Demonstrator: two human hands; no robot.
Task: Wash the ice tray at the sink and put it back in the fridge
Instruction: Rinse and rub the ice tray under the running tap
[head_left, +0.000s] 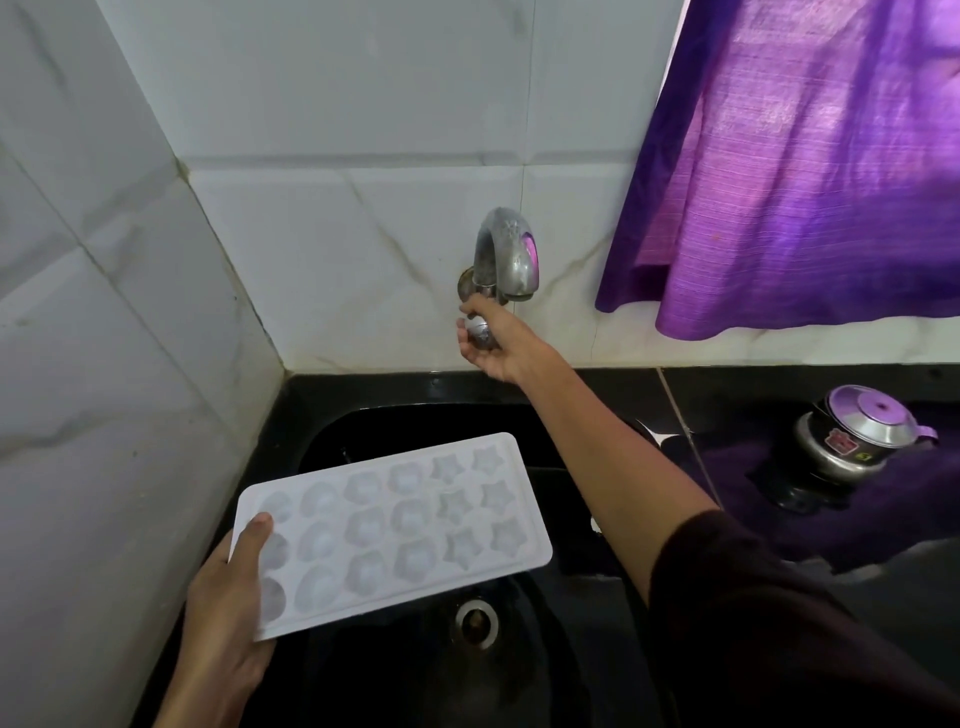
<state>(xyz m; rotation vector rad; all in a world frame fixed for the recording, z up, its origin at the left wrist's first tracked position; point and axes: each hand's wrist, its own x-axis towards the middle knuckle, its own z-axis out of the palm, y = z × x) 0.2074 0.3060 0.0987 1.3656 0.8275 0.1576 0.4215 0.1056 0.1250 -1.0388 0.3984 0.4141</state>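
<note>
While the right hand (493, 343) grips the tap knob (479, 332), the left hand (234, 608) holds the ice tray (395, 530).

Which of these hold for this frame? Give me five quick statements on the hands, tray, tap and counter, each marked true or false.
1. The left hand holds the ice tray above the sink. True.
2. The right hand rests on the counter. False: its fingers curl round the tap knob below the spout.
3. Water is running onto the tray. False: no stream shows from the spout.
4. The tray has both round and star-shaped moulds. True.
5. A metal pot with a lid stands on the counter to the left of the sink. False: it stands to the right, below the purple curtain.
</note>
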